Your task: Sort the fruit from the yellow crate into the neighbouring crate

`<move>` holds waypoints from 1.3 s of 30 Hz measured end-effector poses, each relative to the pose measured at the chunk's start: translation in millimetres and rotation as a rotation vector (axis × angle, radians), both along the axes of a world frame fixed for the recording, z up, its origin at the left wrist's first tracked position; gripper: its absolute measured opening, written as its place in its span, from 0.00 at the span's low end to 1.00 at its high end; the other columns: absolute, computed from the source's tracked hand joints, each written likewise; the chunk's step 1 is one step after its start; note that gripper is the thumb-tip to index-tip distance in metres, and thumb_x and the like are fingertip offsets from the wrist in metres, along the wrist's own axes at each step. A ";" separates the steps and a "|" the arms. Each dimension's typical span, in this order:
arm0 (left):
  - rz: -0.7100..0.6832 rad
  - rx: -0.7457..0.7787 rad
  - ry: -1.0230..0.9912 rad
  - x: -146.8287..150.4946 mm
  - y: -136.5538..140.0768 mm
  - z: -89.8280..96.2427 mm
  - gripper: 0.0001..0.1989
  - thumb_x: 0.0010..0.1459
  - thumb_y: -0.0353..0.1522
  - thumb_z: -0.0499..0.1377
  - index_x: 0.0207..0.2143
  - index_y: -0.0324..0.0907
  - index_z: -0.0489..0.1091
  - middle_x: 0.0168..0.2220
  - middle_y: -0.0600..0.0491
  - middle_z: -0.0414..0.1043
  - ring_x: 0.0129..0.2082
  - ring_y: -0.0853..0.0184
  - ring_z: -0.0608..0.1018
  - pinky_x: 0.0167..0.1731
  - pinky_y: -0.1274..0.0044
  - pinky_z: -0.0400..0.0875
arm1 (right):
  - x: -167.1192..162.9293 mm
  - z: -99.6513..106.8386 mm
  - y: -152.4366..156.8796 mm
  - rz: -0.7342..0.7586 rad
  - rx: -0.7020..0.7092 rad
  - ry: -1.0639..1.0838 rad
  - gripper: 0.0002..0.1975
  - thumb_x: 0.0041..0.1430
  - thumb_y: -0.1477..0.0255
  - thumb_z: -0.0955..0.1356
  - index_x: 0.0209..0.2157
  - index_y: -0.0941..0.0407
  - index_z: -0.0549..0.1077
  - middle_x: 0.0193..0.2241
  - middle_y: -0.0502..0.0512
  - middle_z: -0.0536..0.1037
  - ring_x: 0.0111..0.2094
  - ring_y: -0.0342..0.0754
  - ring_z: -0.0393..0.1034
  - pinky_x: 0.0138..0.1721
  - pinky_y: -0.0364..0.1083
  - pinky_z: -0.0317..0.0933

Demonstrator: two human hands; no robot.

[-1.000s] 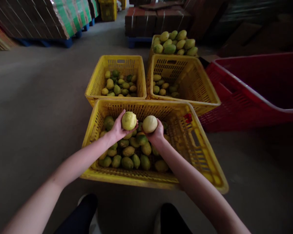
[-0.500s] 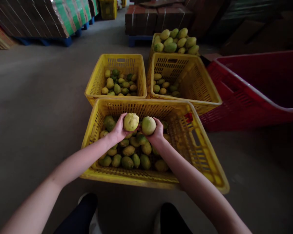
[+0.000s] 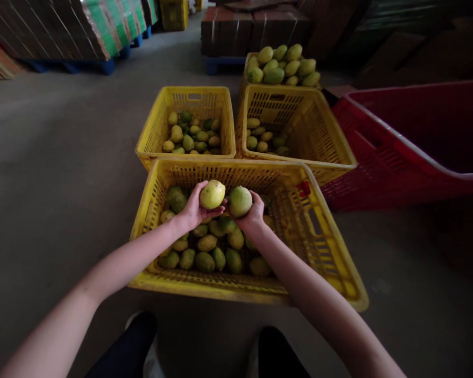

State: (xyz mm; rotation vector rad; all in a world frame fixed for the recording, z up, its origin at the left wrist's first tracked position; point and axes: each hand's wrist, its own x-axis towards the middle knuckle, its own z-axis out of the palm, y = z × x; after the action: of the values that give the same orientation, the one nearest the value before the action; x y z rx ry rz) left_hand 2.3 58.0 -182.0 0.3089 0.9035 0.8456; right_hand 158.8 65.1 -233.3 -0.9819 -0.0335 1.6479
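Note:
My left hand point(image 3: 193, 211) is closed around a yellow lemon point(image 3: 212, 194), its small pointed tip facing right. Just beside it, my right hand point(image 3: 254, 214) grips a greener, rounder lemon point(image 3: 240, 201). Both fruits are held up over the near yellow crate point(image 3: 236, 296), close together with a narrow gap between them. Below my hands, several green and yellow-green lemons point(image 3: 205, 262) cover the left and middle of the crate floor. My wrists and forearms hide part of these fruits.
Behind stand two more yellow crates, the left one point(image 3: 142, 142) and the right one point(image 3: 331, 126), both holding lemons. A heaped pile of lemons point(image 3: 274, 76) rises farther back. To the right is a large red crate point(image 3: 372, 157). Wrapped pallet stacks point(image 3: 118, 26) line the back.
Both lemons have turned in my fingers: the left one shows a smoother side with its tip to the right, the right one a greener side. My hands stay nearly in place.

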 end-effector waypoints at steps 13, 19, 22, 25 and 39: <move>0.192 -0.215 -0.001 -0.7 7.8 2.1 0.27 0.69 0.45 0.43 0.51 0.32 0.70 0.23 0.48 0.75 0.17 0.67 0.77 0.20 0.79 0.75 | -10.5 26.9 -0.6 -0.060 -0.096 0.055 0.08 0.61 0.66 0.63 0.34 0.54 0.70 0.24 0.51 0.76 0.29 0.50 0.74 0.35 0.52 0.77; 0.119 -0.282 0.062 -3.1 12.4 -11.0 0.29 0.69 0.47 0.43 0.51 0.33 0.71 0.23 0.47 0.75 0.14 0.67 0.72 0.15 0.78 0.71 | -11.9 9.5 1.0 0.004 -0.133 0.024 0.09 0.62 0.64 0.64 0.36 0.54 0.70 0.25 0.53 0.77 0.29 0.51 0.76 0.30 0.50 0.76; 0.065 -0.183 0.111 -2.3 11.5 -17.1 0.28 0.67 0.49 0.48 0.47 0.35 0.73 0.26 0.47 0.76 0.16 0.69 0.73 0.14 0.80 0.67 | -9.2 9.6 1.0 0.086 -0.051 -0.123 0.10 0.57 0.63 0.70 0.35 0.54 0.70 0.27 0.52 0.78 0.27 0.50 0.76 0.24 0.46 0.73; 0.097 -0.010 0.237 -0.6 9.3 -21.1 0.19 0.62 0.45 0.61 0.44 0.38 0.72 0.32 0.48 0.77 0.24 0.69 0.77 0.19 0.82 0.70 | -3.6 13.3 1.9 0.065 0.208 -0.446 0.19 0.43 0.72 0.78 0.38 0.52 0.72 0.33 0.47 0.79 0.30 0.45 0.74 0.28 0.42 0.71; 0.293 0.798 0.650 -10.8 8.5 -3.1 0.31 0.33 0.21 0.75 0.42 0.45 0.73 0.53 0.50 0.72 0.62 0.55 0.66 0.63 0.71 0.57 | -0.2 17.5 -10.2 -0.065 0.725 -1.120 0.27 0.43 0.78 0.75 0.46 0.46 0.74 0.53 0.53 0.71 0.59 0.55 0.63 0.61 0.56 0.61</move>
State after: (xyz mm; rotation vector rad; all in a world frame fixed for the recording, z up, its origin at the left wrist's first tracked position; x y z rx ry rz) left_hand -8.5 66.5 -185.0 1.2186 1.1908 1.4022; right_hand 158.6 54.8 -215.7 -1.1605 -1.2335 0.7227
